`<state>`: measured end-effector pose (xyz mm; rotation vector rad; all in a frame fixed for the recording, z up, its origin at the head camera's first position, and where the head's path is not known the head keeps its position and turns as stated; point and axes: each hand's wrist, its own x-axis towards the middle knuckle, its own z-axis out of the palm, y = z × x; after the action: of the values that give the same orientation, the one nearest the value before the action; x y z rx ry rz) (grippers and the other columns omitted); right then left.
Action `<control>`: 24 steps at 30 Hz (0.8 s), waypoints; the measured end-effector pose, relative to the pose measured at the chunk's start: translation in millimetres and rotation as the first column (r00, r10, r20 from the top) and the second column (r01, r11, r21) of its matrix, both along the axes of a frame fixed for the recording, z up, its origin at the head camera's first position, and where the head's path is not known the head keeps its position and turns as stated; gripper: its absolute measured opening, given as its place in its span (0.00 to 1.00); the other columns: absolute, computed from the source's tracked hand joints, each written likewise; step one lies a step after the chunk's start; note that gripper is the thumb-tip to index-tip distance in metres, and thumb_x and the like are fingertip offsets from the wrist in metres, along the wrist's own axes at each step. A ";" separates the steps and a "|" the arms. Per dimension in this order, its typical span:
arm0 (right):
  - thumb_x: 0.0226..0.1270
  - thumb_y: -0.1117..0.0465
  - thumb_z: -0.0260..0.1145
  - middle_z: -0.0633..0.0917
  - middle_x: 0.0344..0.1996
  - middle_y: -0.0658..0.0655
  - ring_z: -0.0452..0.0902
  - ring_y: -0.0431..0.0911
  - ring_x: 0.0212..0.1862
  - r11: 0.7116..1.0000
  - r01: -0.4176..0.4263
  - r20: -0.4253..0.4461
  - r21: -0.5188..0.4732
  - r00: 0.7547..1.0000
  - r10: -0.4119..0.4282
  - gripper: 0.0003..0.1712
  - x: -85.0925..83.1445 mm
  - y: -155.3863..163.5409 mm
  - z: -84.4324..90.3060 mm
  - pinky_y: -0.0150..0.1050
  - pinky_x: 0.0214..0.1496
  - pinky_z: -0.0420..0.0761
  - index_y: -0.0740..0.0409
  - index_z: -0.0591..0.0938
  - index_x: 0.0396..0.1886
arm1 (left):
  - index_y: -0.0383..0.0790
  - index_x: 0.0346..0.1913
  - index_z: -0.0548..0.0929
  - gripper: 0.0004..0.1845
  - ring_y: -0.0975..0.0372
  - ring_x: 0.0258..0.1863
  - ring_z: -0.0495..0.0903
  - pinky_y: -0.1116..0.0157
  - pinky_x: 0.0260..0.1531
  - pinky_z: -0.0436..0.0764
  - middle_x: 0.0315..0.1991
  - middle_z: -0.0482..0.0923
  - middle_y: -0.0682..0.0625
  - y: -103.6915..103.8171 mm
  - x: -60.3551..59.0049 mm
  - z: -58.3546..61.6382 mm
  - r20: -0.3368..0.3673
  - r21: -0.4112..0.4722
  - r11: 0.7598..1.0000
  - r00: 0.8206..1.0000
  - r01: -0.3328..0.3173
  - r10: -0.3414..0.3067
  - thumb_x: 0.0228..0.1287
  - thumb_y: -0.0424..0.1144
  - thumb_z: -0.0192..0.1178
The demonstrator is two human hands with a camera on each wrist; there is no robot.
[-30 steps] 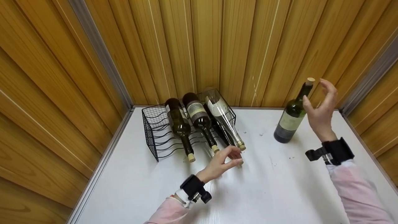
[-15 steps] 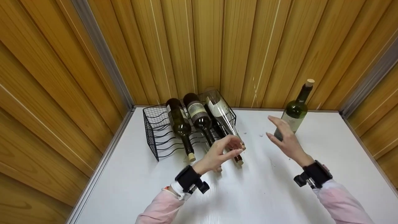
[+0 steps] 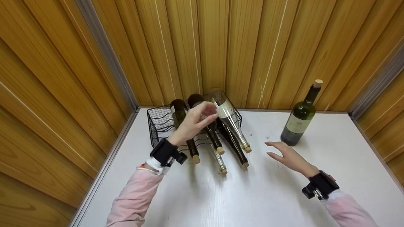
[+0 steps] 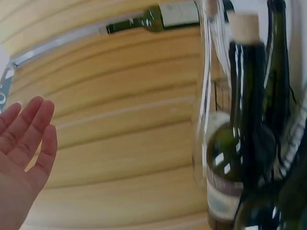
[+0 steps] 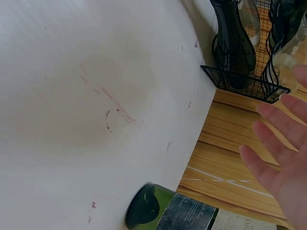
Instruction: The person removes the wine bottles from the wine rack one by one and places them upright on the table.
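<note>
In the head view, my left hand (image 3: 194, 123) hovers over the wire wine rack (image 3: 159, 118), fingers loosely bent and holding nothing. It hides part of two dark corked wine bottles lying on the upper level, the left one (image 3: 192, 147) and the middle one (image 3: 214, 138). To their right lies a clear corked bottle (image 3: 233, 126). Lower down, a dark bottle (image 3: 237, 146) and a clear one (image 3: 220, 163) stick out. My right hand (image 3: 292, 159) is in the air, its fingers extended and apart from a green wine bottle (image 3: 296, 124) that stands upright.
The white tabletop (image 3: 246, 195) carries the rack at its back left. Wood-patterned walls (image 3: 240, 53) close in behind and at both sides. In the right wrist view, small reddish marks (image 5: 117, 105) dot the tabletop.
My left hand has moved up and left from the bottle necks to over the rack. My right hand has come away from the standing bottle, down and left. The bottles stay in place.
</note>
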<state>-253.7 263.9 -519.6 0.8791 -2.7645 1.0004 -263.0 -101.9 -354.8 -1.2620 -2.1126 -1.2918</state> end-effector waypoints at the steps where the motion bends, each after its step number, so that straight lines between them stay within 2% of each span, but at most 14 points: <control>1: 0.64 0.53 0.59 0.74 0.53 0.59 0.66 0.53 0.56 1.000 -0.001 0.000 0.006 1.000 0.001 0.26 0.4 -0.3 -0.4 0.50 0.54 0.65 0.63 0.72 0.58 | 0.31 0.45 0.73 0.11 0.59 0.35 0.75 0.64 0.35 0.75 0.37 0.76 0.48 -5.3 -7.7 -3.3 -0.003 -0.011 1.000 1.000 -0.024 0.024 0.61 0.32 0.56; 4: 0.64 0.54 0.59 0.74 0.53 0.60 0.66 0.53 0.56 1.000 -0.004 0.006 0.009 1.000 0.004 0.26 2.1 -0.9 -0.5 0.50 0.54 0.65 0.63 0.72 0.57 | 0.32 0.43 0.73 0.10 0.62 0.35 0.74 0.66 0.34 0.75 0.36 0.75 0.50 -21.6 -23.7 -8.2 -0.005 -0.066 0.993 0.995 -0.100 0.100 0.62 0.34 0.56; 6: 0.64 0.54 0.59 0.74 0.53 0.60 0.66 0.53 0.55 1.000 -0.004 0.004 0.012 1.000 0.003 0.26 3.4 -0.5 -0.7 0.50 0.54 0.65 0.64 0.72 0.57 | 0.33 0.43 0.73 0.10 0.62 0.35 0.74 0.65 0.35 0.74 0.35 0.75 0.50 -33.1 -33.7 -12.5 -0.009 -0.125 0.979 0.987 -0.159 0.159 0.63 0.35 0.55; 8: 0.64 0.54 0.60 0.74 0.53 0.60 0.66 0.53 0.55 1.000 -0.002 0.003 0.015 1.000 0.002 0.26 5.1 0.3 -0.9 0.50 0.54 0.65 0.64 0.72 0.57 | 0.33 0.43 0.73 0.09 0.62 0.35 0.74 0.65 0.35 0.74 0.35 0.75 0.49 -44.7 -43.2 -17.3 -0.028 -0.205 0.952 0.974 -0.226 0.225 0.63 0.34 0.55; 9: 0.64 0.54 0.60 0.74 0.53 0.60 0.66 0.54 0.55 1.000 0.000 0.001 0.017 1.000 0.000 0.26 6.0 0.9 -1.2 0.50 0.53 0.65 0.64 0.72 0.57 | 0.34 0.43 0.73 0.08 0.61 0.35 0.74 0.64 0.35 0.73 0.36 0.74 0.48 -50.7 -47.6 -20.0 -0.050 -0.252 0.930 0.963 -0.268 0.264 0.62 0.33 0.55; 11: 0.64 0.54 0.60 0.74 0.53 0.59 0.66 0.53 0.55 1.000 0.006 0.002 0.021 1.000 -0.006 0.25 7.8 2.1 -1.4 0.50 0.54 0.65 0.64 0.72 0.57 | 0.35 0.42 0.73 0.08 0.58 0.36 0.74 0.62 0.36 0.73 0.36 0.74 0.46 -62.8 -55.6 -25.5 -0.132 -0.362 0.862 0.935 -0.355 0.329 0.60 0.30 0.55; 13: 0.64 0.54 0.60 0.74 0.53 0.59 0.66 0.53 0.55 1.000 0.010 0.007 0.021 1.000 -0.010 0.26 9.2 3.0 -1.5 0.51 0.53 0.65 0.64 0.72 0.57 | 0.34 0.42 0.72 0.11 0.54 0.36 0.73 0.60 0.34 0.74 0.36 0.73 0.44 -74.4 -62.8 -31.7 -0.239 -0.467 0.769 0.900 -0.436 0.364 0.55 0.26 0.56; 15: 0.64 0.54 0.59 0.74 0.53 0.59 0.66 0.53 0.56 1.000 0.015 0.013 0.026 1.000 -0.015 0.26 9.8 3.8 -1.6 0.51 0.54 0.65 0.63 0.72 0.57 | 0.33 0.42 0.71 0.14 0.51 0.36 0.71 0.57 0.32 0.74 0.37 0.72 0.43 -85.2 -68.8 -38.5 -0.349 -0.548 0.666 0.862 -0.505 0.367 0.49 0.24 0.56; 17: 0.64 0.54 0.59 0.74 0.53 0.59 0.66 0.53 0.56 0.999 0.017 0.019 0.032 1.000 -0.017 0.26 10.3 4.4 -1.5 0.51 0.54 0.64 0.63 0.72 0.57 | 0.33 0.43 0.70 0.18 0.49 0.37 0.70 0.55 0.30 0.74 0.38 0.70 0.42 -94.5 -73.6 -45.9 -0.420 -0.607 0.586 0.843 -0.536 0.336 0.46 0.23 0.56; 19: 0.64 0.53 0.59 0.74 0.53 0.59 0.66 0.53 0.56 0.999 0.017 0.021 0.038 1.000 -0.018 0.25 10.5 4.9 -1.3 0.51 0.54 0.64 0.63 0.72 0.57 | 0.34 0.45 0.70 0.21 0.48 0.40 0.68 0.53 0.32 0.74 0.41 0.69 0.41 -101.6 -77.6 -53.0 -0.450 -0.650 0.540 0.844 -0.535 0.294 0.44 0.23 0.59; 22: 0.64 0.54 0.60 0.74 0.53 0.58 0.66 0.53 0.55 0.999 0.017 0.021 0.038 1.000 -0.017 0.25 10.5 5.2 -0.7 0.51 0.54 0.64 0.63 0.72 0.57 | 0.35 0.50 0.70 0.26 0.48 0.45 0.67 0.53 0.36 0.73 0.45 0.67 0.40 -108.7 -83.6 -62.2 -0.488 -0.695 0.499 0.849 -0.518 0.202 0.43 0.24 0.63; 24: 0.63 0.54 0.60 0.75 0.53 0.58 0.66 0.53 0.55 0.999 0.015 0.019 0.031 1.000 -0.016 0.25 10.1 5.0 -0.8 0.51 0.54 0.65 0.63 0.72 0.57 | 0.36 0.52 0.71 0.30 0.48 0.47 0.66 0.52 0.39 0.72 0.48 0.67 0.40 -111.1 -87.6 -66.8 -0.515 -0.713 0.471 0.843 -0.520 0.152 0.40 0.26 0.67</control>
<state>-243.6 268.9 -520.4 0.8554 -2.8062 0.9713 -350.6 -213.0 -421.6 -1.1236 -2.5363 0.2699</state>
